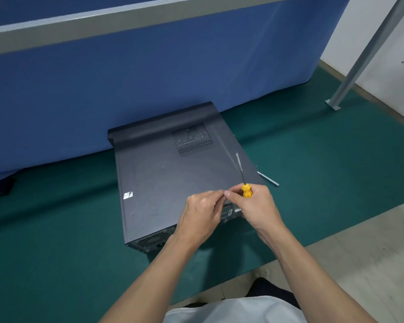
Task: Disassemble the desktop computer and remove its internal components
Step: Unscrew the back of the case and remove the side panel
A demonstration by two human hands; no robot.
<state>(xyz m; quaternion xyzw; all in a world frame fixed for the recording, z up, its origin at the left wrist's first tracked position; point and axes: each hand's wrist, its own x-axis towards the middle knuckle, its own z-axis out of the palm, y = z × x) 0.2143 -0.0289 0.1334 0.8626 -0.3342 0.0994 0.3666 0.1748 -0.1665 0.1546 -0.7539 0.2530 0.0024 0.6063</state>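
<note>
Computer: the computer (173, 183) lies flat on its side on the green mat (56, 229), far edge near the blue partition (149, 78), vent grille (193, 139) facing up
Left hand: the left hand (202, 213) pinches the computer's near top edge with curled fingers, touching the right thumb
Right hand: the right hand (258, 206) grips the yellow screwdriver (246, 191), shaft pointing up and away over the lid
Edges: near rear face partly hidden behind both hands
Room: open mat on both sides; a metal rod (268, 178) lies just beside the right edge; a post (359, 61) stands well apart at far right
</note>
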